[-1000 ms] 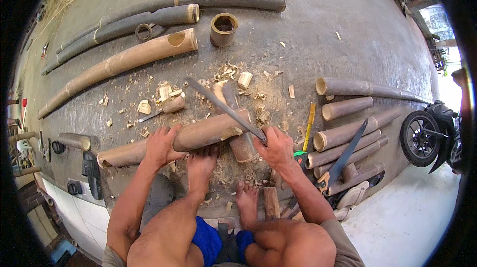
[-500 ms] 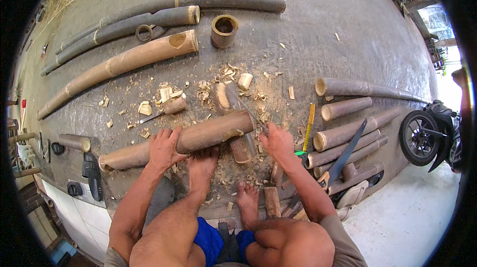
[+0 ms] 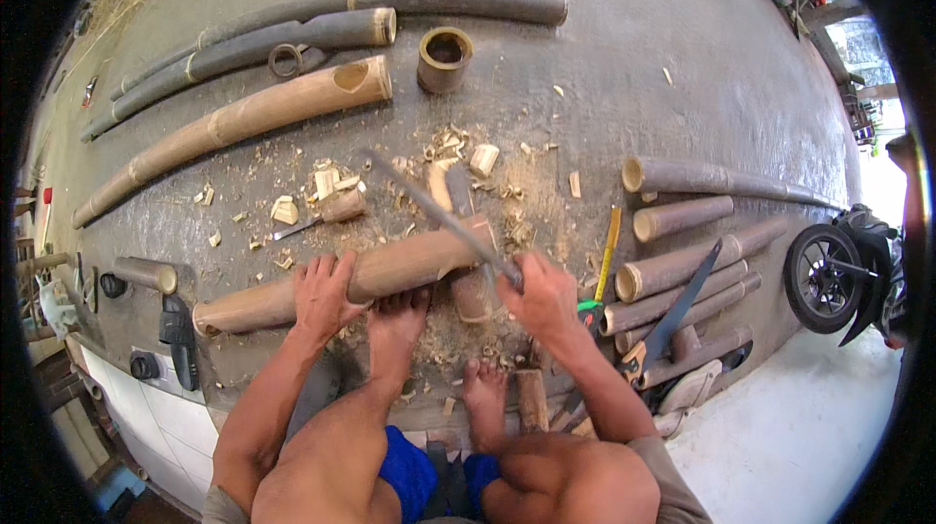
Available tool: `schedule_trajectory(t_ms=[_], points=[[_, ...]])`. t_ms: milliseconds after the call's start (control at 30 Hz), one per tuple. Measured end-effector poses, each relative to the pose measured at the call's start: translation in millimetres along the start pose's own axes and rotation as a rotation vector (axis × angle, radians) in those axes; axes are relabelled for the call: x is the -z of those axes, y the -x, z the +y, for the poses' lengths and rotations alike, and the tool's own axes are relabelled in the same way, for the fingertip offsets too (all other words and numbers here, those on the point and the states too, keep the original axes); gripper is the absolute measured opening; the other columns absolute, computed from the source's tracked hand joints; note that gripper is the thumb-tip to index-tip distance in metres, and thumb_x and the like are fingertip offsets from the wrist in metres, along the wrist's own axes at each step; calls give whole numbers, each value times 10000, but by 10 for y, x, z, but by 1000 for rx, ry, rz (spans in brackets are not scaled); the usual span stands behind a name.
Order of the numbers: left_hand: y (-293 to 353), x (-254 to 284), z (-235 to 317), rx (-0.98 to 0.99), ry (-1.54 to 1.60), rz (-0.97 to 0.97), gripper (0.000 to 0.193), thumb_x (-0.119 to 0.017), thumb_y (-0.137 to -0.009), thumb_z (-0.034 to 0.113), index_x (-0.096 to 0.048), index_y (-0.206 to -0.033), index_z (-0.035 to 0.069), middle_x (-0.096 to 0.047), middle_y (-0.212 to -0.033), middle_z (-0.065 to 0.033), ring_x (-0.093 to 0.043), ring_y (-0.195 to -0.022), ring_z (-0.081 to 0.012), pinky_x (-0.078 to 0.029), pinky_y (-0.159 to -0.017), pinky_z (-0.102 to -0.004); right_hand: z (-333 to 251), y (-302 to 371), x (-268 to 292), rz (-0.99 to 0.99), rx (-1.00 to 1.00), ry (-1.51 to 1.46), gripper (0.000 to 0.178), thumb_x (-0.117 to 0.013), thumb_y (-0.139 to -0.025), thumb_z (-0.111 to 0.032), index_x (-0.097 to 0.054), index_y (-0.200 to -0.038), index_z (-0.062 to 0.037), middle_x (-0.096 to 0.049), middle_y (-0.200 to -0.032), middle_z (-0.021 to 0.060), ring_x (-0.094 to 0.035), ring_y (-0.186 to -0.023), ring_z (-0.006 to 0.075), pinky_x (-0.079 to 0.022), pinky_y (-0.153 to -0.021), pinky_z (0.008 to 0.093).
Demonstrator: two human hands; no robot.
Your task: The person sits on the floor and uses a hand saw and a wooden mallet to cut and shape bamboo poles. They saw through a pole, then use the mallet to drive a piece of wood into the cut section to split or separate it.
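Note:
My left hand (image 3: 327,295) is wrapped over a brown bamboo tube (image 3: 405,266), holding it down toward its left part. The tube lies slantwise above my left foot (image 3: 395,329), and its right end crosses another bamboo piece (image 3: 473,298). In my right hand (image 3: 541,298) is the dark handle of a long narrow metal blade (image 3: 429,207). The blade points up and left across the tube's right end, apart from my left hand. Motion blur hides its exact kind.
Pale shavings and chips surround a wooden-handled chisel (image 3: 341,207). Long bamboo poles (image 3: 234,122) and a short upright bamboo cup (image 3: 445,61) lie beyond. To the right are cut bamboo lengths (image 3: 682,220), a handsaw (image 3: 678,305), a yellow tape measure (image 3: 609,251) and a motorbike wheel (image 3: 829,272).
My right hand has turned the blade; it now reaches farther up and left across the tube's end. The tube has rolled slightly under my left hand, which stays in place.

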State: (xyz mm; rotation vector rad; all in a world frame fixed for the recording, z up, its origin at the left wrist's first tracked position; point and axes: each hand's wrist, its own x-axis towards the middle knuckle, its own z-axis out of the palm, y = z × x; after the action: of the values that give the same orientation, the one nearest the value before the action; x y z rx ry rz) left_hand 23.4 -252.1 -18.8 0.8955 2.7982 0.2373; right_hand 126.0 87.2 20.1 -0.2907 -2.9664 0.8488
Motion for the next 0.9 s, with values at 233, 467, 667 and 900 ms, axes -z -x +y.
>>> schedule_trajectory(t_ms=[233,467,667,900], points=[[7,-9,-1,8,-15,18,928,-932,-558,346,-516,-1366,160,-590,-1132,-101,-571,-1077,-324,-431,-912,-516,26,9,-64,-107,-154,188,319,-783,-826,-277,-606,-975,-57,-672,-854,174,-693,-763,395,-554,-619,488],[63,-63,15,6,-22,27,927,-926,-592,347,-499,-1390,151,-579,-1165,-122,-553,-1111,-344,-417,-959,-544,65,-26,-31,-75,-70,85,315,-764,-844,-290,-587,-928,-44,-676,-848,183,-687,-757,403,-549,-622,501],[95,-126,22,16,-28,50,936,-929,-594,328,-487,-1400,157,-570,-1188,-124,-547,-1131,-342,-411,-979,-546,81,-12,-79,-51,-54,29,331,-751,-845,-315,-579,-904,-38,-685,-845,198,-689,-758,418,-548,-634,518],[74,-21,70,57,-76,-10,967,-943,-553,380,-508,-1391,170,-589,-1213,-129,-559,-1163,-336,-410,-1018,-537,142,-3,-53,-130,-140,127,311,-744,-839,-292,-580,-910,-38,-690,-837,202,-684,-721,430,-540,-624,537]])
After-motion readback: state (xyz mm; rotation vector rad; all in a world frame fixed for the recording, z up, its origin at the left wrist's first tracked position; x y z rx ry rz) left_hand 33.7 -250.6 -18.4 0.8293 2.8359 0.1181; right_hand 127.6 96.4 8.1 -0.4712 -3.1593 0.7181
